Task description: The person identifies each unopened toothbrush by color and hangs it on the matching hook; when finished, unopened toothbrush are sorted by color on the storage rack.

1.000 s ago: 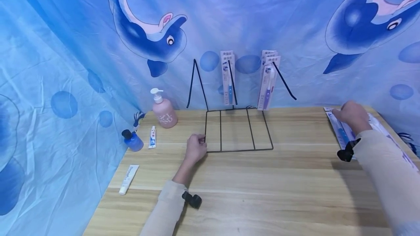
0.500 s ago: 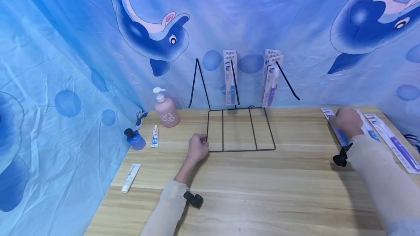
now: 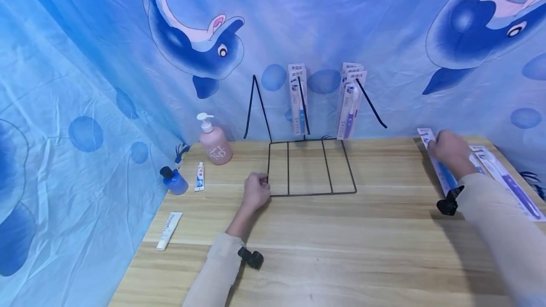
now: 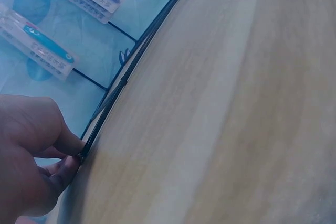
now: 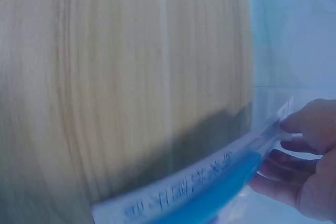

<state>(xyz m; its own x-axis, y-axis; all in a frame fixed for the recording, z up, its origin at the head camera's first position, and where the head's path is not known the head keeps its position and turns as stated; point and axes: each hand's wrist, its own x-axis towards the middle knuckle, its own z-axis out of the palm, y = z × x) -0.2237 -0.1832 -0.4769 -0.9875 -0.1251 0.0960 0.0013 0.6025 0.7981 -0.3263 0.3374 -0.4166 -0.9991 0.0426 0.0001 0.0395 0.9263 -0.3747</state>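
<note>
My left hand [image 3: 257, 190] pinches the left side of a black wire rack's base [image 3: 288, 169]; the left wrist view shows thumb and fingertips meeting on the wire. At the table's right end, my right hand [image 3: 450, 151] holds a packaged blue toothbrush [image 3: 441, 169] by its edge. In the right wrist view this toothbrush pack [image 5: 205, 187] is tilted up off the wood and casts a shadow, with the fingers at its far part. On the rack's middle hook hang toothbrush packs with a blue one [image 3: 297, 103] in front; several more with a purple one [image 3: 350, 108] in front hang on the right hook.
More packaged toothbrushes [image 3: 509, 181] lie beside the right hand, partly under the forearm. On the left stand a pink pump bottle [image 3: 215, 146] and a blue bottle [image 3: 175, 183]. Two toothpaste tubes, a small one [image 3: 199, 177] and a white one [image 3: 169, 231], lie nearby. A blue dolphin curtain [image 3: 324, 22] hangs behind.
The blue toothbrush pack under my right hand has its far end raised higher than before, and the hand has shifted slightly away from me. My left hand stays on the rack.
</note>
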